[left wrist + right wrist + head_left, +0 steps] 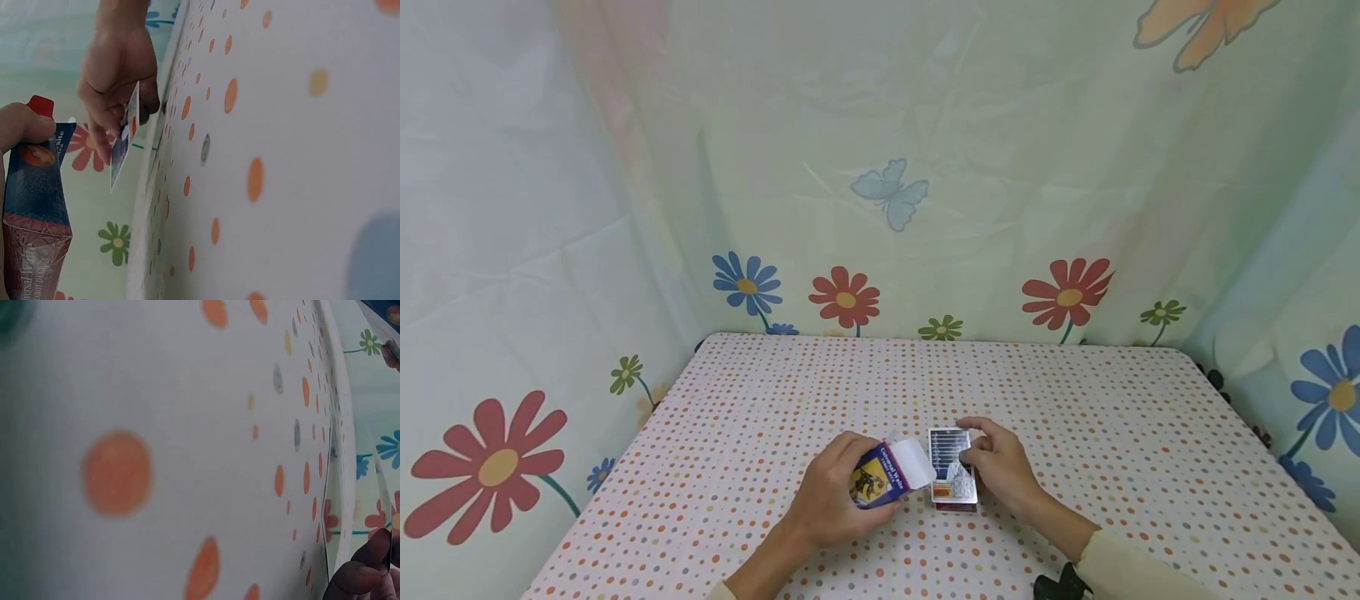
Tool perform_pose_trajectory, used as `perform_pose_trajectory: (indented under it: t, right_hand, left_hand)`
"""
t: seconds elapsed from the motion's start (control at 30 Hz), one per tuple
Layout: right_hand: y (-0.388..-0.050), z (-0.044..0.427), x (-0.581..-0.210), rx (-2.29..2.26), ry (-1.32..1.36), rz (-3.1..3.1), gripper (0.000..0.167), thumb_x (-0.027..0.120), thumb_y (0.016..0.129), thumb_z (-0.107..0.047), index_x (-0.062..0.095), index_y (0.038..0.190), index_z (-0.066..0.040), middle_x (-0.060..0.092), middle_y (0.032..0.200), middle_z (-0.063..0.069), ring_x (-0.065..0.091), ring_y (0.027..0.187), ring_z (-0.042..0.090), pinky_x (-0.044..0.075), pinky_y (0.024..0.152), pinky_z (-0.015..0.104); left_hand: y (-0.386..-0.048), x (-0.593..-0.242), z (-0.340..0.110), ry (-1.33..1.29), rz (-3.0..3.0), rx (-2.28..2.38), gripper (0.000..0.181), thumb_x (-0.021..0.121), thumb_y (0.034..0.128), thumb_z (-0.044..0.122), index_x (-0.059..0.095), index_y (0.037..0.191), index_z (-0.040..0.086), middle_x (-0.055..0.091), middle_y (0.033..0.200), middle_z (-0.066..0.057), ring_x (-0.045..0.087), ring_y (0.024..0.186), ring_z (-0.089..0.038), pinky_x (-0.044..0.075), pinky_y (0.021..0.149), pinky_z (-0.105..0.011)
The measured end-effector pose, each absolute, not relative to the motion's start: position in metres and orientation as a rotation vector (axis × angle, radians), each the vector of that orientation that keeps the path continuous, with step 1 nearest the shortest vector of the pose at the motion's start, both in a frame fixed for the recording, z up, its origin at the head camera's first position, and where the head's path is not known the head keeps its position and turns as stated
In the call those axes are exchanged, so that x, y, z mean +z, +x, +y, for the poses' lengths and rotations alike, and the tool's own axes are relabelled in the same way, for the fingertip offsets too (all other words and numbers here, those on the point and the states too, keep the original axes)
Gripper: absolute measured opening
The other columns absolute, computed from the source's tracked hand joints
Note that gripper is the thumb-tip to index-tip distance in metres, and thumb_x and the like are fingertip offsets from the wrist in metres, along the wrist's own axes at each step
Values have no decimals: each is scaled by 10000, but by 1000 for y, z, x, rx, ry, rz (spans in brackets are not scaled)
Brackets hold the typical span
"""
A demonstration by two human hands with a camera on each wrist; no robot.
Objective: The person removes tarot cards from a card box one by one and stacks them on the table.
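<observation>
My left hand (827, 500) grips a blue tarot card box (874, 479) with a yellow picture and "Universal Waite" lettering. Its white flap (913, 463) stands open, pointing to the right. Just right of the flap, my right hand (1003, 467) pinches a tarot card (951, 446) by its right side, thumb on the printed face. A red edge shows below that card; what it belongs to is unclear. Seen from the left wrist, the card (127, 140) looks thin and tilted above the table, apart from the box (37, 181). The right wrist view catches only the card's narrow edge (382, 487).
A polka-dot cloth covers the table (760, 400). Behind it hangs a pale curtain (970, 150) with flowers and butterflies, also along both sides. A black object (1062, 585) lies by the right sleeve (1123, 567) at the near edge.
</observation>
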State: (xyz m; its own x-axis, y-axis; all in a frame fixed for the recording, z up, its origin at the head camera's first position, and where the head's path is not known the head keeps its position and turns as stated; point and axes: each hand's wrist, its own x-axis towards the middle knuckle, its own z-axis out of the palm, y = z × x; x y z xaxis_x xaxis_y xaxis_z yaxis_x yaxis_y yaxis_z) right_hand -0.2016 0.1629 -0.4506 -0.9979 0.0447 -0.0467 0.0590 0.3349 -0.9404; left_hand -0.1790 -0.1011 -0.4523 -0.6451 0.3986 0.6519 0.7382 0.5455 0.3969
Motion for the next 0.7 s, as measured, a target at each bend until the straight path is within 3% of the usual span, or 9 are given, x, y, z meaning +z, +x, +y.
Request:
perform_pose_trajectory:
  t: [0.7]
  right_hand:
    - [-209, 162, -461, -1335, 30, 2837, 423, 676, 833, -7, 648, 1256, -21, 492, 630, 18, 404, 483, 119, 315, 427, 221]
  left_hand:
    - [-178, -453, -102, -904, -2304, -938, 648, 917, 673, 377, 625, 1202, 142, 588, 1123, 73, 564, 908, -28, 513, 735, -146]
